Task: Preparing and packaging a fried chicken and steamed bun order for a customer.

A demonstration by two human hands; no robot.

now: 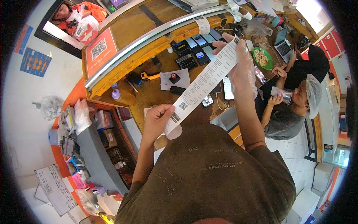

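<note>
A long printed paper receipt (204, 81) is stretched slantwise in front of me, its lower end curled. My left hand (158, 120) pinches that lower end between thumb and fingers. At the upper end, my right hand (237, 58), in a clear plastic glove, holds the paper, some fingers spread behind it. Beneath the receipt, several smartphones (202, 56) lie on the wooden counter (148, 95) beside a black calculator (186, 61). Left of them are a yellow-orange handheld device (150, 76) and a stamp (174, 78) on a white sheet.
A glass-edged shelf (156, 36) crosses above the counter. At right, a person (288, 120) in a hair cover drinks from a cup, near a green plate of food (262, 58), a laptop (283, 46) and another person in black. Beyond the opening, someone in orange holds bags.
</note>
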